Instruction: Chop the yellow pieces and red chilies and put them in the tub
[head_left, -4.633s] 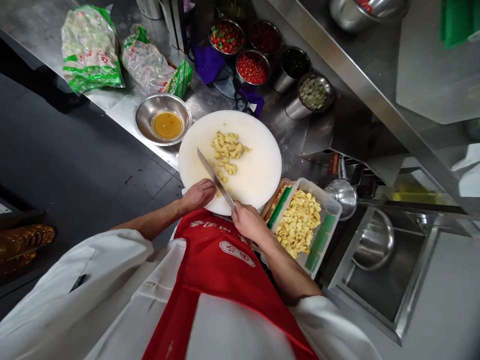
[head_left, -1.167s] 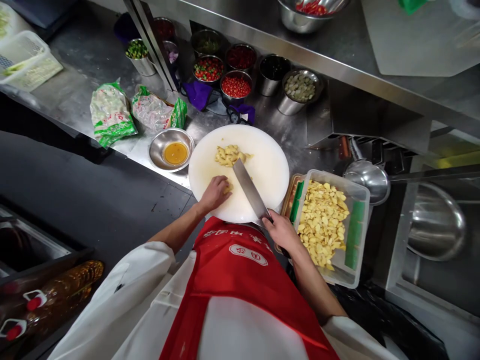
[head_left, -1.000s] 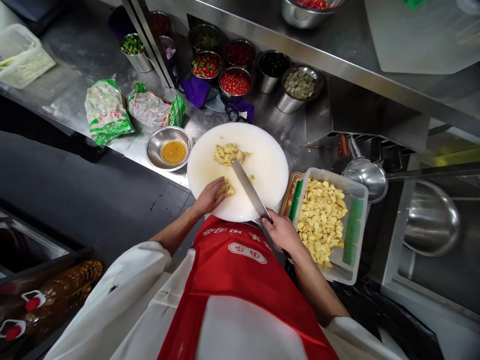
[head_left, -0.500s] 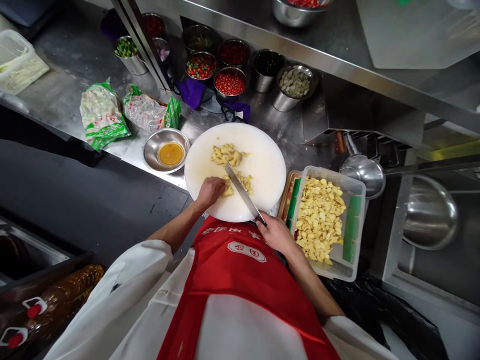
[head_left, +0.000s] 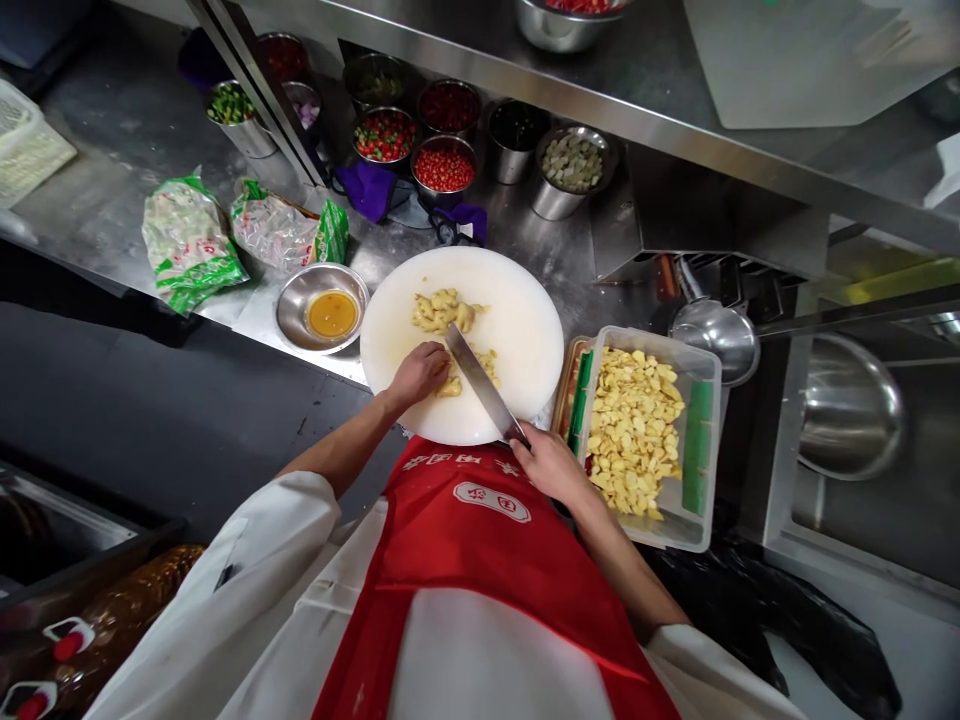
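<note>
- Over the last second, a small heap of slices [head_left: 490, 368] has gathered on the right hand's side of the knife [head_left: 484, 388]; I take that as cutting well under way, with plenty left uncut.
- The right hand [head_left: 551, 465] is wrapped round the handle, its blade slanting away toward the left hand's fingertips.
- The left hand [head_left: 421, 373] is apart from it, fingers bent beside a piece of ginger [head_left: 450, 387]; whether they pinch anything I can't tell.
- The uncut ginger pile [head_left: 446, 312] lies just ahead of the left hand, on the cutting board [head_left: 525, 320].
- Bare board stretches ahead of the right hand; the board's near edge runs close by its knuckles.
- Tighter outside: a sauce bowl [head_left: 296, 312] ahead-left of the left hand, a filled tub [head_left: 686, 497] right beside the right forearm.
</note>
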